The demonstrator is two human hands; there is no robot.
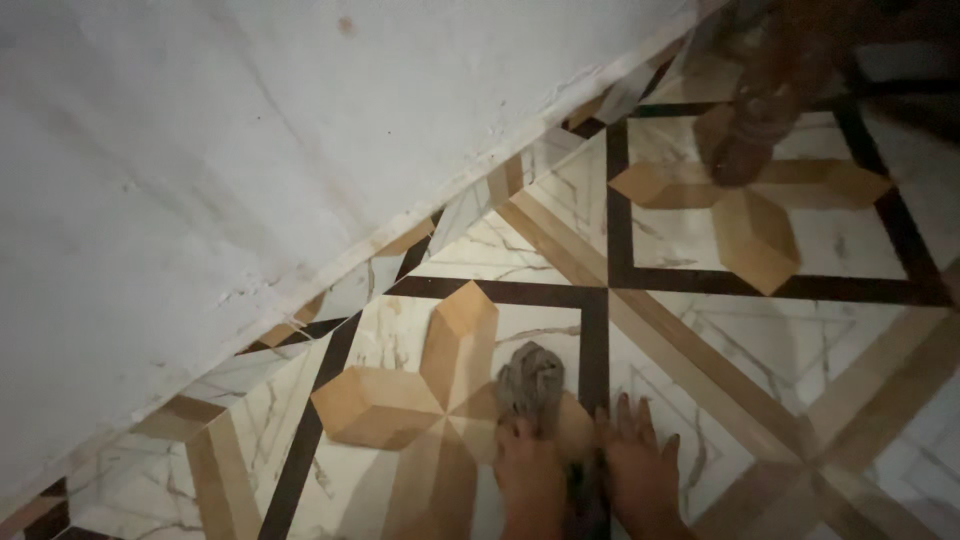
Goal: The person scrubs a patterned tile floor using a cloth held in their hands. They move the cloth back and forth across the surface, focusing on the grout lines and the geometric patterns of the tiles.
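A crumpled grey cloth [531, 378] lies on the patterned floor tiles near the bottom middle of the view. My left hand [527, 478] presses down on its near end, with the fingers over the fabric. My right hand [638, 468] rests flat on the tile just right of the cloth, fingers spread. A dark strip of the cloth [585, 492] runs between the two hands.
A white wall [200, 170] runs diagonally across the left and top, meeting the floor at a chipped edge. A dark turned wooden furniture leg [755, 120] stands on the tiles at the top right. The floor [760, 330] has beige, white and dark brown geometric tiles.
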